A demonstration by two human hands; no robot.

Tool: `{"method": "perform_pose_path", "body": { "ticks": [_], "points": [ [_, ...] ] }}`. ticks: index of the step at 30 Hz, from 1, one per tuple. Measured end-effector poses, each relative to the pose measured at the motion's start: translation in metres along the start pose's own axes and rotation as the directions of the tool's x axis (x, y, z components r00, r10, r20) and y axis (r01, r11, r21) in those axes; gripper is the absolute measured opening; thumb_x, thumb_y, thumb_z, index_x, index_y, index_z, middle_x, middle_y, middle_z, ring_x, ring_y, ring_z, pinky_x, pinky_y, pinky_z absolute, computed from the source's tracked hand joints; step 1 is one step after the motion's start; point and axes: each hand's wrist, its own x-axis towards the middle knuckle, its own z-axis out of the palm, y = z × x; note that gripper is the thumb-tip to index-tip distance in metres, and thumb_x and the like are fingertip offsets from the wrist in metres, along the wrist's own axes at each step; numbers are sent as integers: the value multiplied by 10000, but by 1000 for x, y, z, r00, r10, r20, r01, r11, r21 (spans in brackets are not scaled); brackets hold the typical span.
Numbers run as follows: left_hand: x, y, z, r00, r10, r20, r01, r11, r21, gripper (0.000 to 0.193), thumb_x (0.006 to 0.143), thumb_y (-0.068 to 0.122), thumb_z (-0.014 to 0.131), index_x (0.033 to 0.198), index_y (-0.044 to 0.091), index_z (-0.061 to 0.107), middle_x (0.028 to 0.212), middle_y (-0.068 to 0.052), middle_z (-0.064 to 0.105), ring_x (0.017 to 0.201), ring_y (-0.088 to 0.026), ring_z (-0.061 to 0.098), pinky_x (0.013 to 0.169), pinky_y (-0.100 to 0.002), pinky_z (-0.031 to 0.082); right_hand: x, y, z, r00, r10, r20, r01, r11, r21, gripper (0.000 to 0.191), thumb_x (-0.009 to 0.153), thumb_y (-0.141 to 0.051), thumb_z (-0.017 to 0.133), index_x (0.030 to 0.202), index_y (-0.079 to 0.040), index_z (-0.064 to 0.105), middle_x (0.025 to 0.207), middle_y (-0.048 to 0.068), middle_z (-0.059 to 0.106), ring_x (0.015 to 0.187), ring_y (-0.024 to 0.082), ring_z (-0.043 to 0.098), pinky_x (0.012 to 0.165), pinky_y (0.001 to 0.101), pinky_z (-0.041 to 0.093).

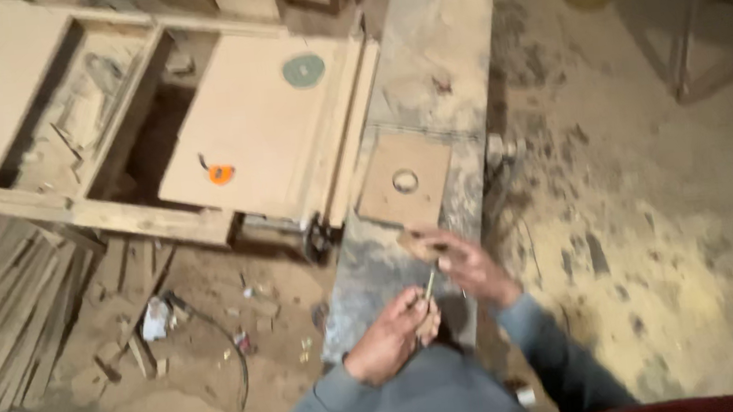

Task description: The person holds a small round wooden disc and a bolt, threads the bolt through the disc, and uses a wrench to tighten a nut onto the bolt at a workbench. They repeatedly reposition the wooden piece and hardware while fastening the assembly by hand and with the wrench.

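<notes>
Sawdust covers the workshop floor (652, 234) around a long grey surface (436, 41). Over its near end, a thin wooden stick (429, 284) is pinched between both hands: the left hand (395, 332) clamped on its lower end, the right hand (469, 263) closed around its top beside a small wood piece (414, 246). Just beyond lies a square board with a round hole (405, 180). Fitting looks unfinished.

My one camera sits on my head, looking steeply down past my grey sleeves onto the long dusty bench (427, 95) and sawdust floor (652, 234), fairly near, though somewhat blurred, seemingly tilted.
</notes>
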Motion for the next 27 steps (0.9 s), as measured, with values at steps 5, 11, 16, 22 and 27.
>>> {"method": "perform_pose_path", "body": {
  "ticks": [5,11,16,22,27],
  "points": [
    [-5,-2,8,997,-23,78,28,998,-59,160,1110,193,490,1215,76,518,1026,-26,568,914,-127,551,799,-270,442,5,-34,19,983,-91,156,49,966,253,374,982,-327,735,1297,-127,722,1577,203,469,1486,394,451,1256,533,339],
    [-10,2,13,994,-68,81,72,996,-50,189,1094,219,500,1231,90,517,1052,-13,555,916,-113,552,796,-267,443,9,-47,27,967,-83,241,21,968,250,350,984,-359,754,1279,-170,749,1572,237,495,1517,409,449,1294,548,310],
    [-10,-3,12,995,-80,65,80,997,-3,192,1099,245,523,1205,84,522,1043,-11,554,910,-115,554,769,-260,433,10,-51,18,948,-37,316,-23,983,184,358,975,-392,749,1282,-209,745,1585,227,468,1530,401,421,1295,551,284],
    [-7,-8,11,995,-49,84,50,999,-12,187,1092,244,540,1193,88,519,1057,-11,545,910,-113,550,780,-255,440,9,-44,24,959,-56,277,-29,956,293,375,1004,-488,706,1253,-213,764,1556,214,503,1490,381,447,1261,572,307],
    [-4,-6,11,997,-70,45,70,997,12,199,1079,253,542,1199,96,521,1058,-1,534,891,-99,537,758,-247,427,7,-41,25,976,-34,215,-21,969,247,318,1015,-412,738,1229,-177,759,1525,213,528,1469,386,467,1234,557,352]
  ]
}}
